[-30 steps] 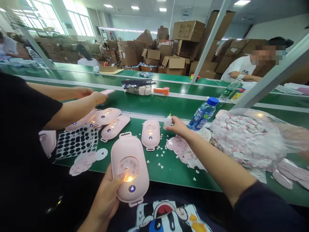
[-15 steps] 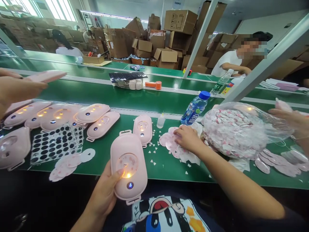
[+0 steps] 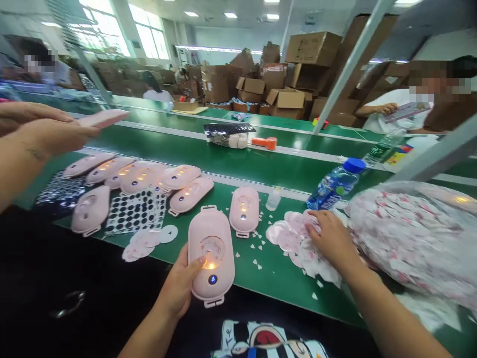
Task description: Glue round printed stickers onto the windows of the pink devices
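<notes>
The left hand is clamped around a glowing pink case at the near edge of a green workbench; well apart, the right hand touches a pile of pale pink discs to the right, though whether its fingers pinch one cannot be told. Just beyond lie a second pink case and a small squeeze bottle, with a blue-capped bottle and a bulging clear bag farther right.
</notes>
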`<action>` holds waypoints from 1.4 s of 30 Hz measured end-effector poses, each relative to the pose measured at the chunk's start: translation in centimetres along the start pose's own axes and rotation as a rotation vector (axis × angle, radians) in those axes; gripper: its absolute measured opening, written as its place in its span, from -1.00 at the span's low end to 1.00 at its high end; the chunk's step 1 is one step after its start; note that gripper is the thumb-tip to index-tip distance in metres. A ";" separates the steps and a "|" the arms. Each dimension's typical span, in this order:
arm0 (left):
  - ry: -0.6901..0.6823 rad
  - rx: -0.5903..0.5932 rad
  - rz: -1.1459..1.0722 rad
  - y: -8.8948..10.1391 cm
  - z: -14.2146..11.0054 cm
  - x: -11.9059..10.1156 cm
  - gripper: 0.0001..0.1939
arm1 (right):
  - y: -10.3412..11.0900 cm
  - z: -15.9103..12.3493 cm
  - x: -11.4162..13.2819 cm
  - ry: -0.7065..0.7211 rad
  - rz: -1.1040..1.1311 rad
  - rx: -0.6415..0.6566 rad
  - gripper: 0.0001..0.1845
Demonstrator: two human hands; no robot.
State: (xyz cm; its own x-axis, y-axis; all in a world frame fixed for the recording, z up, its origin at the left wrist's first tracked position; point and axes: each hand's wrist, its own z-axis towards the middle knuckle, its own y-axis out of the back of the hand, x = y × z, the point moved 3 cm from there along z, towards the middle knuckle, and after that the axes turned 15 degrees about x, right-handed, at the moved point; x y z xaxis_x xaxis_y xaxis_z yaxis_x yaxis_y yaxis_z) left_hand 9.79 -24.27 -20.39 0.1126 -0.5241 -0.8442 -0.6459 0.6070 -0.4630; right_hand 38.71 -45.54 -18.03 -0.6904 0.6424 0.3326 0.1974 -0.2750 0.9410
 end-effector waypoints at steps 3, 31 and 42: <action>-0.068 -0.038 0.002 2.4 0.5 -1.0 -0.26 | -1.2 -0.7 2.8 0.139 0.014 -0.023 -0.58; -0.338 -0.054 -0.146 15.8 5.8 -35.4 -0.66 | -12.2 11.0 30.5 0.564 -0.214 0.516 -0.67; -0.140 -0.178 -0.022 19.6 6.4 -35.8 -0.68 | -11.6 10.7 31.0 0.550 -0.199 0.518 -0.65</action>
State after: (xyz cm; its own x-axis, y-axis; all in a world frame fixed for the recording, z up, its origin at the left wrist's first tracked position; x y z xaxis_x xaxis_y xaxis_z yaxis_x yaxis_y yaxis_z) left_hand -2.07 10.25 -1.03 0.2238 -0.4406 -0.8693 -0.7639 0.4747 -0.4372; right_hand 22.47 -14.79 -17.99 -0.9660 0.1605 0.2027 0.2399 0.2640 0.9342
